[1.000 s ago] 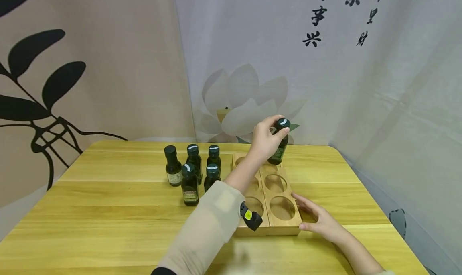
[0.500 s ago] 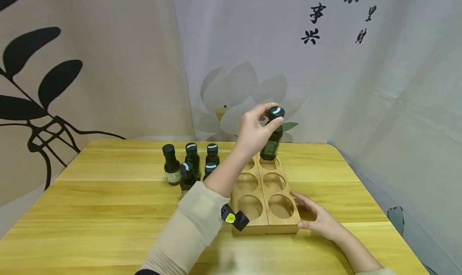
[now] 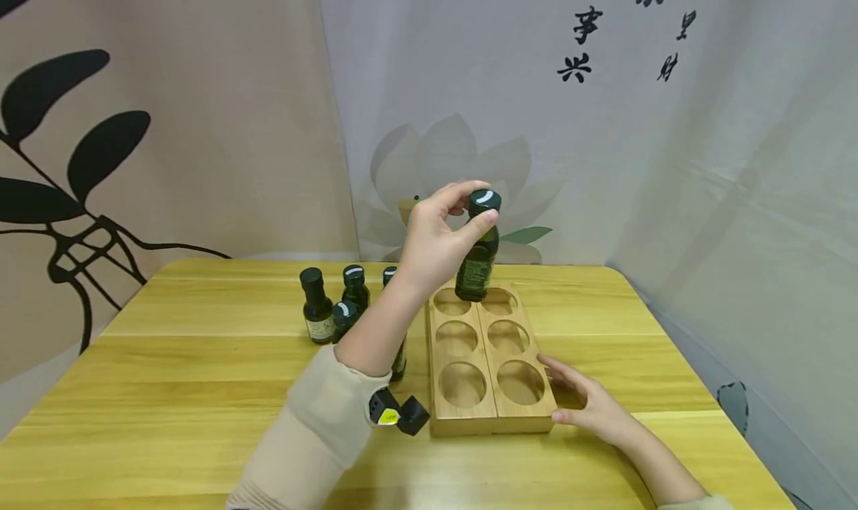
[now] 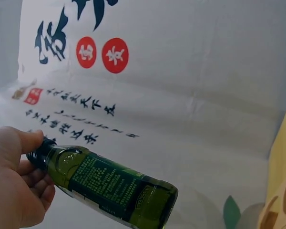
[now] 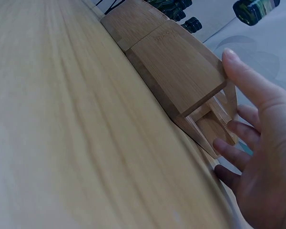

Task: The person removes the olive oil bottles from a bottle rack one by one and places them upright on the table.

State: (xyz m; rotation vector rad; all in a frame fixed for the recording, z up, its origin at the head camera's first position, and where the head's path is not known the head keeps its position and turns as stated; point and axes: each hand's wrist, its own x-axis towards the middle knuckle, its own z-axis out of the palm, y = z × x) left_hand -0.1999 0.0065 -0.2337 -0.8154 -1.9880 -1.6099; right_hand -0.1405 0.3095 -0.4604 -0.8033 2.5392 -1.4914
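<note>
My left hand (image 3: 439, 238) pinches a dark green glass bottle (image 4: 109, 183) by its capped neck. In the head view this bottle is held up at the back of a wooden bottle holder (image 3: 489, 425), its base overlapping the rear holes. The holder has two rows of round holes, and no bottle shows in them. My right hand (image 3: 593, 406) rests against the holder's right side near the front corner. In the right wrist view its thumb (image 5: 250, 78) touches the holder's edge, with the other fingers slightly bent and spread along the end.
Left of the holder stand several dark bottles, among them a slimmer one with a pale label (image 3: 318, 309). My left forearm covers part of this group. Beneath everything is a wooden table (image 3: 167, 421), with a printed cloth (image 3: 268, 123) hanging behind it.
My left hand has carried the bottle leftward, from the right rear hole toward the middle of the holder's back. The right hand and holder have stayed put.
</note>
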